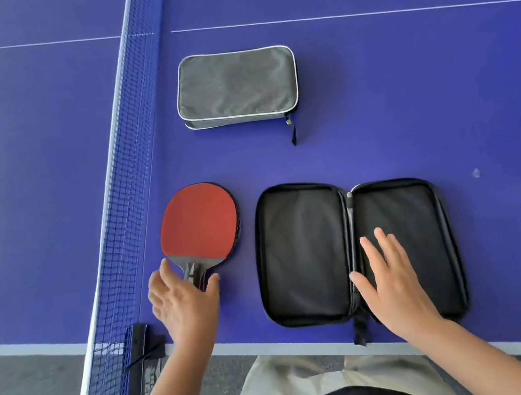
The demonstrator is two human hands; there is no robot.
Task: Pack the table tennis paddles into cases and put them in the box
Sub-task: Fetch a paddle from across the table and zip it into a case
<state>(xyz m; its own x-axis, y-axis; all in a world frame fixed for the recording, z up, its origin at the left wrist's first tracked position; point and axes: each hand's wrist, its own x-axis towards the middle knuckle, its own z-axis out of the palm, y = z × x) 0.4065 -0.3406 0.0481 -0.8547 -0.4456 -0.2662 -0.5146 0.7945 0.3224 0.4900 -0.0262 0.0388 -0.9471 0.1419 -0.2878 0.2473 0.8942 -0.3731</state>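
A red-faced paddle lies on the blue table near the net, with more paddles stacked under it. My left hand reaches over its handle, thumb and fingers spread on either side of it. A black case lies unzipped and spread flat to the right of the paddle, with nothing inside. My right hand rests flat with straight fingers on the case's right half. A grey zipped case lies farther back. No box is in view.
The blue net runs diagonally along the left of the paddle, its black clamp at the table's near edge. The table's white-edged near side passes just below both hands. Grey floor lies beneath.
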